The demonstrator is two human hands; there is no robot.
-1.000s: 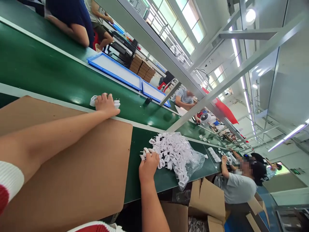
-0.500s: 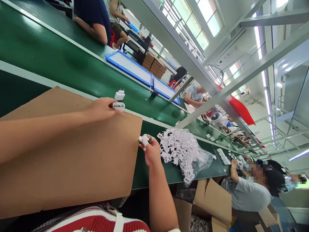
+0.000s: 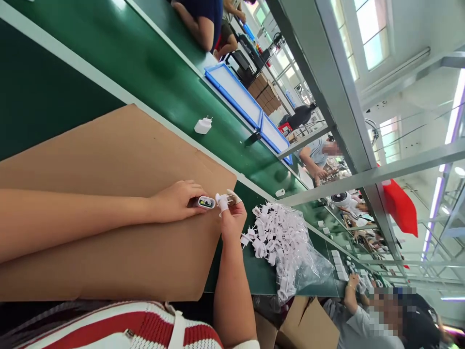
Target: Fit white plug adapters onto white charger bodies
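My left hand point(image 3: 180, 199) is closed around a white oval charger housing point(image 3: 206, 202), whose open end faces right and shows parts inside. Just to its right, my right hand point(image 3: 233, 216) pinches a white plug piece point(image 3: 223, 202) with metal pins. The housing and the plug piece are close, with a small gap between them. Both hands are over the right corner of a brown cardboard sheet point(image 3: 145, 252). Right of my right hand, a heap of white plug pieces point(image 3: 279, 237) spills from a clear plastic bag.
A white charger point(image 3: 203, 126) lies on the green conveyor belt point(image 3: 163, 82) beyond the cardboard. Blue-rimmed trays point(image 3: 236, 94) line its far side. A metal frame point(image 3: 363, 174) crosses the right. Open cardboard boxes point(image 3: 308, 322) and a seated person point(image 3: 363, 320) are at the lower right.
My left hand has moved right and towards me with the housing, away from the belt's edge, to beside my right hand. The view has shifted, and the charger on the belt is now farther from my left hand.
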